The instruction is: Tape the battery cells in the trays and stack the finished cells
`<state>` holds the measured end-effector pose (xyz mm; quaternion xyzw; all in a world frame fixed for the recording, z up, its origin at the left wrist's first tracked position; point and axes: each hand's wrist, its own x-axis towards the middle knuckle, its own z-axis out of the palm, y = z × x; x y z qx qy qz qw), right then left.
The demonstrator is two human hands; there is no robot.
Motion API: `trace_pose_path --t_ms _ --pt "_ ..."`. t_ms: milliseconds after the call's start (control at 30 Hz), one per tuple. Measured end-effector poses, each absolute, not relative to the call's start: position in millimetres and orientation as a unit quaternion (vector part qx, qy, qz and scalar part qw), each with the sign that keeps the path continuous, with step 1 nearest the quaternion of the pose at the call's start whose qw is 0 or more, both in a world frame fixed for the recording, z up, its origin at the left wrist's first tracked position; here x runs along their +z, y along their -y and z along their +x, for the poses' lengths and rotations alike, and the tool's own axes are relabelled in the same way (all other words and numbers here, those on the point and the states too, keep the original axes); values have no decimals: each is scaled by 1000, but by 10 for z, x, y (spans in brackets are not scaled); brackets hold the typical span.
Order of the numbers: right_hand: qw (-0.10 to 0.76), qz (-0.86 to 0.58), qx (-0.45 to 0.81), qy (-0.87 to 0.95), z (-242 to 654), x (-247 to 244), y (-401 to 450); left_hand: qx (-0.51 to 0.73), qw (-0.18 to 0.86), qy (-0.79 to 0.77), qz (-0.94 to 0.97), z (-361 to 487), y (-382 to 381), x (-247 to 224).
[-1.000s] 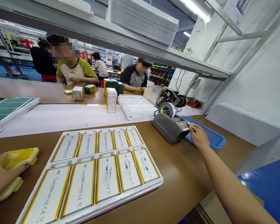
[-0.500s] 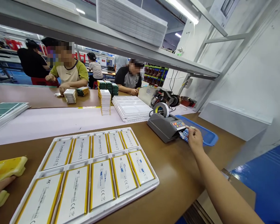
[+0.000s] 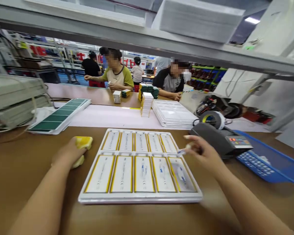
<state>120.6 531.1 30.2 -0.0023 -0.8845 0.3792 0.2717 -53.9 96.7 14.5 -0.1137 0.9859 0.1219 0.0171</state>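
On the brown tabletop (image 3: 107, 217), beneath a grey shelf beam (image 3: 127, 40), white tray (image 3: 139, 198).

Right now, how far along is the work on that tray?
Three packs at the near row's right end look done, bearing blue marks. The right hand holds a small strip; the left hand a yellow block. Seven others show no blue and seem left.

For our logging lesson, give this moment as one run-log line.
left hand: holds yellow object | right hand: pinches small strip near tray | tray: ten flat packs, two rows
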Motion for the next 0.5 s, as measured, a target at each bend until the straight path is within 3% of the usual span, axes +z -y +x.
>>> trace_pose_path --t_ms 67,200,333,500 --pt "114 105 366 918 1038 359 -4714 124 5 -986 -114 -472 -1010 180" --pt "-11 255 310 916 717 380 -3806 129 -3 -985 -115 -422 -1015 181" --pt "-28 263 232 936 489 268 -3510 133 9 -984 -118 -423 -1012 220" --pt "52 171 200 963 353 193 -3600 132 12 -986 -105 -520 -938 166"
